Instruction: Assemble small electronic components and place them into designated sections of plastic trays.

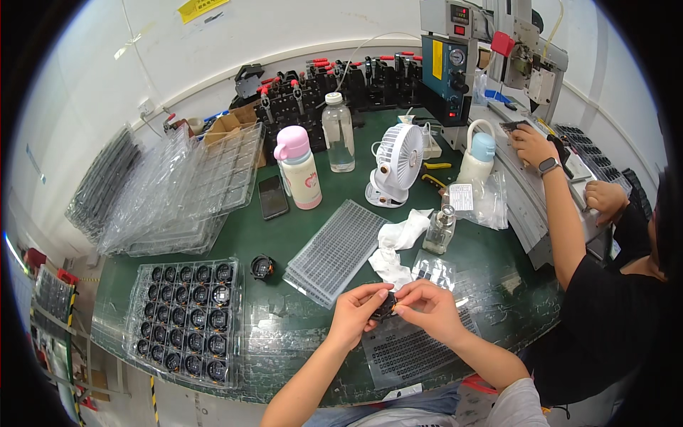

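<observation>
My left hand (356, 311) and my right hand (427, 306) meet over the green table (284, 235) near its front edge. Between their fingertips they pinch one small black round part (386, 307); both hands grip it. Under the hands lies a thin clear sheet with rows of tiny dark pieces (405, 350). To the left stands a clear blister tray (186, 320) filled with several of the same black round parts. One loose black round part (262, 267) rests on the table between that tray and my hands.
A grey gridded tray stack (334, 250), a white cloth (398, 242), a small glass bottle (440, 229), a white desk fan (395, 165), a pink bottle (299, 167) and a phone (272, 197) lie behind. Empty clear trays (192, 192) pile at left. A co-worker's hand (530, 144) works at right.
</observation>
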Demonstrator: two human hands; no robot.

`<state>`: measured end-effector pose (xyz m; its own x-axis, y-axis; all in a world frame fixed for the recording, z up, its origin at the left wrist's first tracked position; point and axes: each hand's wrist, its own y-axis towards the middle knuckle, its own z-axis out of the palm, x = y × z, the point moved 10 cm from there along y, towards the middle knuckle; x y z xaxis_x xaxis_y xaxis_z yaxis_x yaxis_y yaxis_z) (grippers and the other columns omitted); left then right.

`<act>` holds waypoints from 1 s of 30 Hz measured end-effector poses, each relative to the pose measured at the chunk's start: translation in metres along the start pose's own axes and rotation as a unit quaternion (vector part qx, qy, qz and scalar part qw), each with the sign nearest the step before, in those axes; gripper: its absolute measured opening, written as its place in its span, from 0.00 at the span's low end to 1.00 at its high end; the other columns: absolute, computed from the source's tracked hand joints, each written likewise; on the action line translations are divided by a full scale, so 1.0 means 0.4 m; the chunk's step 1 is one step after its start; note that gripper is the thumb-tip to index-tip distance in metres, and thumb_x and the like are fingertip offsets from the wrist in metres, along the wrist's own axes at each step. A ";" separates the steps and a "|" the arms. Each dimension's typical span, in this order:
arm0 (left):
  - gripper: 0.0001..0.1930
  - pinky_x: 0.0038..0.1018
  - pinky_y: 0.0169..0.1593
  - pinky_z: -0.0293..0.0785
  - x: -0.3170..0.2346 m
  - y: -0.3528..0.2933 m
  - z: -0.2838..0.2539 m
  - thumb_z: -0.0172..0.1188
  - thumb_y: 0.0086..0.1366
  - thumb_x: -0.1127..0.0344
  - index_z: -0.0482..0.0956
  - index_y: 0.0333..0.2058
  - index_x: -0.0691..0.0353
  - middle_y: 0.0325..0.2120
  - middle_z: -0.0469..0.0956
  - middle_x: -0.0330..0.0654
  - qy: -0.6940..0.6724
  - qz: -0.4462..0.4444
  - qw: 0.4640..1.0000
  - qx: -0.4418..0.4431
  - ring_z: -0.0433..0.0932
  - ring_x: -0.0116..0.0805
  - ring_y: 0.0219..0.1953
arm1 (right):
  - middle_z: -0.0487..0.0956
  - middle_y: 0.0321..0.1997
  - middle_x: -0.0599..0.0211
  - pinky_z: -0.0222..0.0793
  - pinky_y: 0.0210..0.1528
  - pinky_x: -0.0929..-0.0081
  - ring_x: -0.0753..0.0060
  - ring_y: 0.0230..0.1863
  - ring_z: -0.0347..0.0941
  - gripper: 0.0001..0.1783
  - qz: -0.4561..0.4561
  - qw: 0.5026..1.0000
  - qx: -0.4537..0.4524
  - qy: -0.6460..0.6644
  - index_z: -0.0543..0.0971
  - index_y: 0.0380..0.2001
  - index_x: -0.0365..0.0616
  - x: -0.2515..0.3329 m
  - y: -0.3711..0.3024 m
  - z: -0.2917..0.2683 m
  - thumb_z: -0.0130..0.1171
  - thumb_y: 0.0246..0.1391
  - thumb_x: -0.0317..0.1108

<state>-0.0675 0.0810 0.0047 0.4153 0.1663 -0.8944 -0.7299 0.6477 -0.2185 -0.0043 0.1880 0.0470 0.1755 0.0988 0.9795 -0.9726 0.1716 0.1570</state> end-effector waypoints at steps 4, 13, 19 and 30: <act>0.11 0.09 0.14 0.53 0.002 0.000 0.005 0.55 0.64 0.67 0.78 0.43 0.64 0.25 0.77 0.35 0.000 -0.005 1.000 0.011 0.63 0.12 0.15 | 0.72 0.43 0.61 0.68 0.52 0.74 0.72 0.46 0.71 0.05 0.005 0.999 -0.003 0.036 0.75 0.28 0.35 -0.001 -0.001 -0.001 0.61 0.46 0.17; 0.12 0.08 0.14 0.53 0.014 -0.002 0.026 0.53 0.66 0.66 0.76 0.45 0.63 0.26 0.77 0.36 -0.038 -0.036 0.997 0.051 0.61 0.11 0.14 | 0.72 0.41 0.61 0.69 0.51 0.76 0.74 0.44 0.72 0.09 0.016 0.995 0.001 0.101 0.73 0.29 0.36 -0.003 -0.006 0.005 0.61 0.45 0.15; 0.13 0.08 0.14 0.53 0.013 -0.003 0.031 0.53 0.66 0.65 0.76 0.46 0.62 0.26 0.77 0.34 -0.033 -0.041 0.997 0.053 0.61 0.11 0.14 | 0.72 0.40 0.65 0.70 0.50 0.79 0.76 0.44 0.71 0.11 0.009 0.992 0.006 0.128 0.72 0.31 0.37 0.000 -0.004 0.010 0.61 0.45 0.15; 0.12 0.10 0.16 0.54 0.030 -0.002 0.034 0.53 0.66 0.65 0.76 0.46 0.62 0.26 0.76 0.34 -0.018 -0.051 0.996 0.073 0.63 0.12 0.17 | 0.70 0.34 0.74 0.69 0.44 0.84 0.83 0.39 0.70 0.12 0.104 0.977 0.009 0.186 0.69 0.29 0.44 -0.055 -0.017 0.027 0.62 0.47 0.19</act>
<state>-0.0546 0.0924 -0.0004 0.5039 0.1191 -0.8555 -0.5977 0.7631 -0.2458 -0.0032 0.1741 0.0257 0.0134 0.4802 0.8771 -0.9950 0.0929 -0.0357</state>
